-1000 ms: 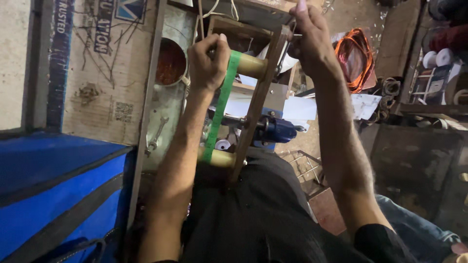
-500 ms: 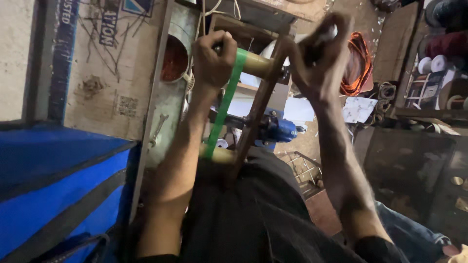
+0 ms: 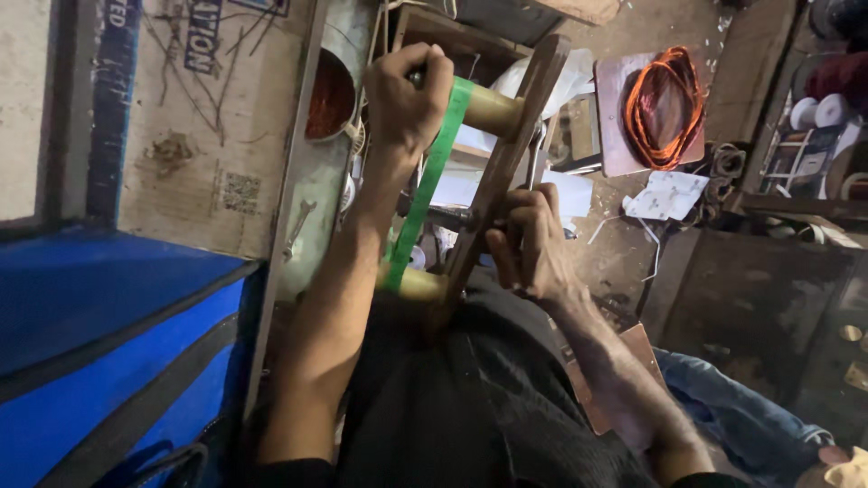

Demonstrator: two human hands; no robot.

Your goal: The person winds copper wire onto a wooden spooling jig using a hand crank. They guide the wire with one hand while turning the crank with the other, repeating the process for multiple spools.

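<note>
Cluttered workshop ground fills the background: a flattened cardboard sheet lies at the left, a blue case sits at the lower left, and a coil of orange wire rests on a small board at the upper right. White spools stand on a rack at the far right edge.

A wooden frame stands tilted in front of the person's lap, its lower end close against the dark clothing. Two pale round rollers cross it, one at the top and one at the bottom. A green band runs taut between the rollers.

The left hand is closed around the left end of the top roller, just beside the green band. The right hand is curled tight at the middle of the frame's side bar; what the fingers hold is hidden, so it cannot be told whether they grip the bar itself or a handle on it.

By its look, the frame is rigid and moderately heavy, with dry wood giving a secure hold. The side bar and the roller ends appear to be the sound places to grip. The band looks thin, flexible and smooth, and would likely slip or crease if pinched.
</note>
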